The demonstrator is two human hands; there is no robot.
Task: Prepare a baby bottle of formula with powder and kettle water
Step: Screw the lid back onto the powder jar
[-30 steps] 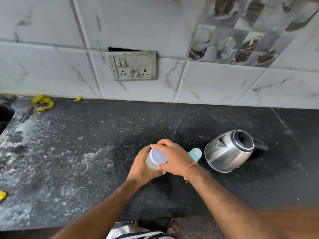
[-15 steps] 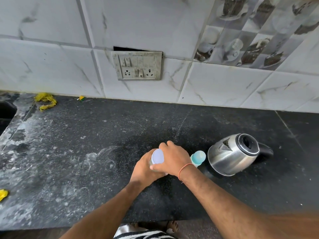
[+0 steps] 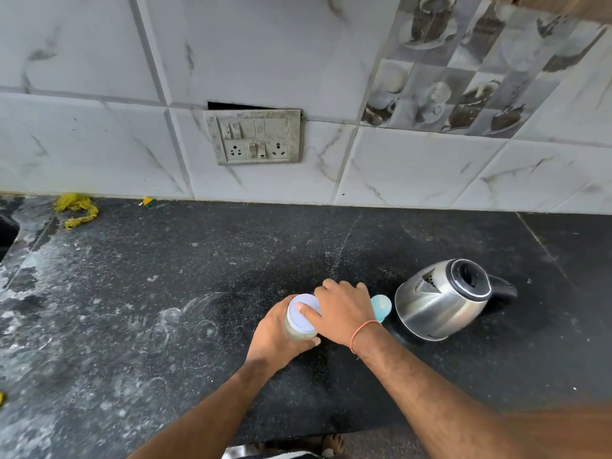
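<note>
At the far left of the dark stone counter (image 3: 139,326), close to the wall, lies a crumpled yellow scrap (image 3: 76,209), and a smaller yellow-green bit (image 3: 148,202) sits a little further along the base of the tiles. The counter's left half is smeared with pale powdery marks and faint rings. On the marble-patterned wall above, a grubby switch plate (image 3: 253,136) with two sockets is set into the tiles. Near the counter's middle, the left hand (image 3: 276,336) wraps around the body of a small clear jar (image 3: 299,329) that stands on the counter, fingers curled round its side and the thumb tip showing at its lower right. The jar's white lid (image 3: 303,311) faces up, and the right hand (image 3: 342,309) lies over it, fingers bent around the far rim and the thumb pressed flat on the lid's top; a thin orange thread (image 3: 361,332) circles that wrist. Just behind the right hand, partly hidden by it, a pale blue bottle cap (image 3: 381,306) peeks out, touching or nearly touching the hand; the bottle under it cannot be made out. Just beside that to the right stands a steel kettle (image 3: 437,306) with a black lid and black handle, its spout turned toward the hands.
</note>
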